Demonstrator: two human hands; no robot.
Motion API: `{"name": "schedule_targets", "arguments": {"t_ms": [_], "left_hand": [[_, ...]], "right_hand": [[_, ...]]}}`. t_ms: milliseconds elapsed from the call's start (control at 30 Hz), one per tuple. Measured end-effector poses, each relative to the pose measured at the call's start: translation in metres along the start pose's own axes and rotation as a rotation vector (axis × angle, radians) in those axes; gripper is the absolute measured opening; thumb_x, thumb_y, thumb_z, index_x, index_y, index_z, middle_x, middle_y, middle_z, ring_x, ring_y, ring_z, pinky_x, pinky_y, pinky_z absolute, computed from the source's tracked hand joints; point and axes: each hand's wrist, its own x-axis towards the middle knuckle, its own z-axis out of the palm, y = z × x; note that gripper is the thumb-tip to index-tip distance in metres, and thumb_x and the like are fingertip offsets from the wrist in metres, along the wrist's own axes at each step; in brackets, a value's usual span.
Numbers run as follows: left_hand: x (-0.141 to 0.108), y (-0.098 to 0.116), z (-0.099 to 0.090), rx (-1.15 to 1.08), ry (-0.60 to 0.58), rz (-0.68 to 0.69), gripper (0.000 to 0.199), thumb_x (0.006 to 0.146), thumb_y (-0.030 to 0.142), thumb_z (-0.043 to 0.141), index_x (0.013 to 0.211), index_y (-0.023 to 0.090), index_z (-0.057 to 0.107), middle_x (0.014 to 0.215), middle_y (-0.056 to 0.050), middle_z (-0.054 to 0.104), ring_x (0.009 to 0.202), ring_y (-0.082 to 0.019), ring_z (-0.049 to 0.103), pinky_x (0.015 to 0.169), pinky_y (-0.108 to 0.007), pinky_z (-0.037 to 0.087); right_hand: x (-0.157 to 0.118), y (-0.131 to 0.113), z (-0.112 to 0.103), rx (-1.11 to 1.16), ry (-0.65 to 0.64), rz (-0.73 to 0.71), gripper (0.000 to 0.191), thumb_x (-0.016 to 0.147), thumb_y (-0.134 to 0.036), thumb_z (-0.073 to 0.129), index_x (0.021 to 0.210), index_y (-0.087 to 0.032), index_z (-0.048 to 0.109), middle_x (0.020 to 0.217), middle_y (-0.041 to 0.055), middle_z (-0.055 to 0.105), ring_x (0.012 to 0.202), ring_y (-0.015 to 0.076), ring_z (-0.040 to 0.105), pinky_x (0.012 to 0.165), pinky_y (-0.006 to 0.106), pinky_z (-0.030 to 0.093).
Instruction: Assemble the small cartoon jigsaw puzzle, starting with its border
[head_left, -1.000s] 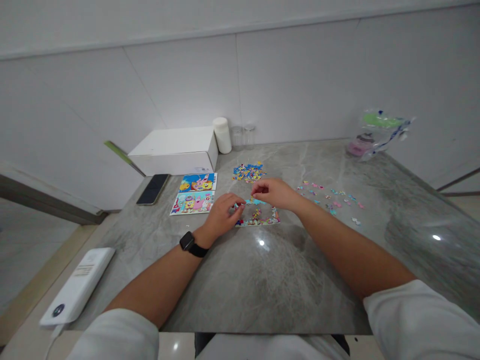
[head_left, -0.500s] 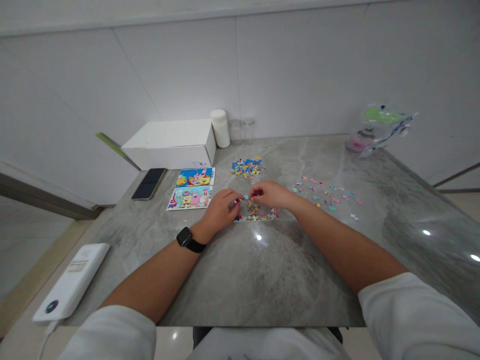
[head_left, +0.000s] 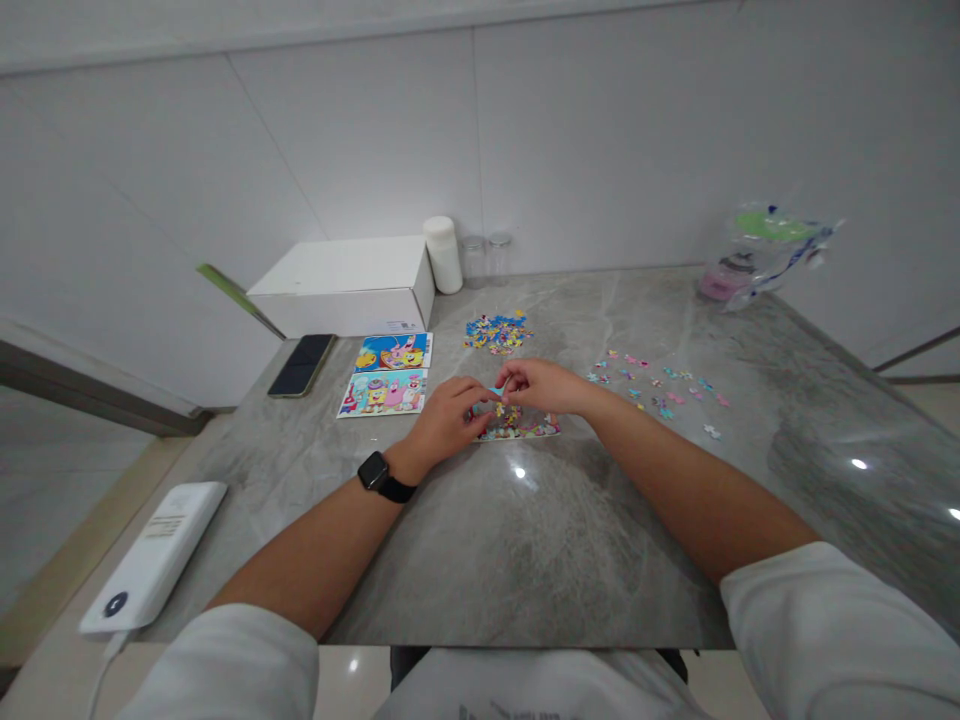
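A partly assembled jigsaw puzzle point(head_left: 525, 431) with a colourful border lies on the grey table, partly covered by both hands. My left hand point(head_left: 448, 418), with a black watch on its wrist, rests at the puzzle's left side; its thumb and forefinger are apart. Over the puzzle's upper edge, my right hand point(head_left: 546, 386) is closed in a pinch, its fingertips touching or nearly touching the left forefinger. A light blue bit shows between the fingertips, too small to tell whether it is a loose piece. Scattered puzzle pieces point(head_left: 666, 411) lie to the right.
A pile of blue and yellow pieces point(head_left: 498, 333) lies behind the puzzle. Two cartoon picture cards point(head_left: 384, 392) and a phone point(head_left: 301, 365) are at left, before a white box point(head_left: 341, 290). A white bottle point(head_left: 443, 256), glass jars point(head_left: 498, 260), plastic bag point(head_left: 757, 255) and power bank point(head_left: 156, 555) stand around.
My left forefinger and thumb have shifted slightly right, towards the right fingertips. My right hand stays pinched in nearly the same place. The whole view has shifted a little.
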Motion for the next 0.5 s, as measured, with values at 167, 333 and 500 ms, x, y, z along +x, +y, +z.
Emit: {"name": "schedule_targets", "arguments": {"t_ms": [167,333,500], "left_hand": [[0.0,-0.002,0.001,0.015,-0.011,-0.026,0.02,0.097,0.029,0.072,0.116,0.023,0.074,0.108,-0.007,0.072,0.101,-0.024,0.066,0.092,-0.04,0.053],[-0.001,-0.003,0.004,0.086,-0.062,-0.089,0.018,0.096,0.03,0.072,0.112,0.025,0.076,0.111,-0.008,0.069,0.105,-0.026,0.063,0.094,-0.043,0.052],[0.001,-0.002,0.01,0.14,-0.114,-0.114,0.018,0.094,0.031,0.073,0.111,0.024,0.079,0.11,-0.009,0.068,0.102,-0.026,0.062,0.092,-0.044,0.052]], "right_hand": [[0.001,0.001,-0.006,-0.091,0.062,-0.004,0.015,0.09,-0.017,0.069,0.105,-0.018,0.068,0.084,-0.0005,0.074,0.073,0.0131,0.065,0.068,0.023,0.047],[-0.003,0.006,-0.028,-0.267,0.221,-0.055,0.011,0.093,-0.021,0.069,0.103,-0.018,0.073,0.092,0.0029,0.075,0.083,0.0154,0.066,0.075,0.025,0.048],[-0.009,-0.003,-0.039,-0.314,0.228,-0.038,0.012,0.094,-0.024,0.067,0.1,-0.019,0.076,0.09,0.0025,0.076,0.082,0.0156,0.067,0.077,0.026,0.048]]}}
